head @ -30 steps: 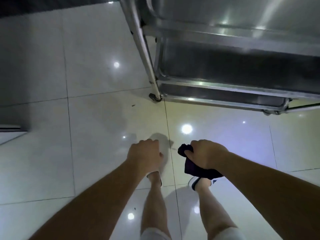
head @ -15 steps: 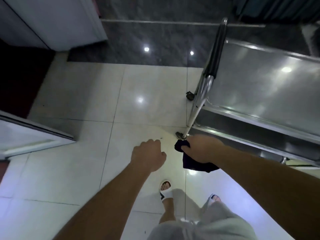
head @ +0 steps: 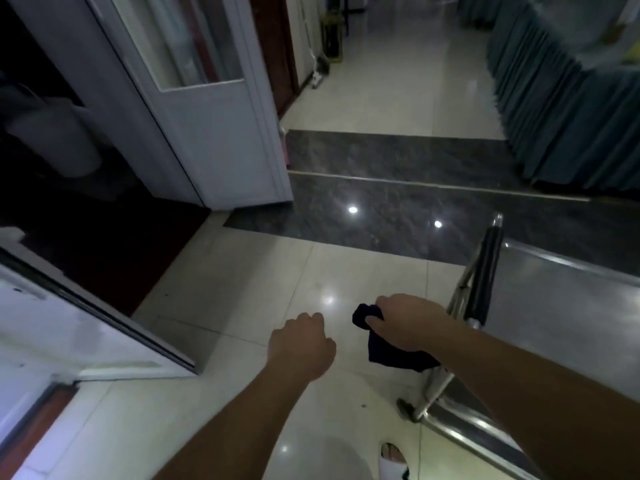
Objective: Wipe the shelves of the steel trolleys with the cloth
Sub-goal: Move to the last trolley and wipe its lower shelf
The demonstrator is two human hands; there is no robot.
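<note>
Trolley point(head: 568, 306) cut off right; cloth point(head: 384, 351) partly behind right hand point(head: 408, 323).

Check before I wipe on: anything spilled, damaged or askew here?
Nothing stands out. The steel trolley stands level on the pale tiled floor; the right hand grips the dark cloth, off the shelves.

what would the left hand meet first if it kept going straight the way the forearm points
Probably nothing soon: the curled left hand points over pale glossy floor tiles toward the dark grey stone strip. The way looks free, though depth is unclear.
</note>
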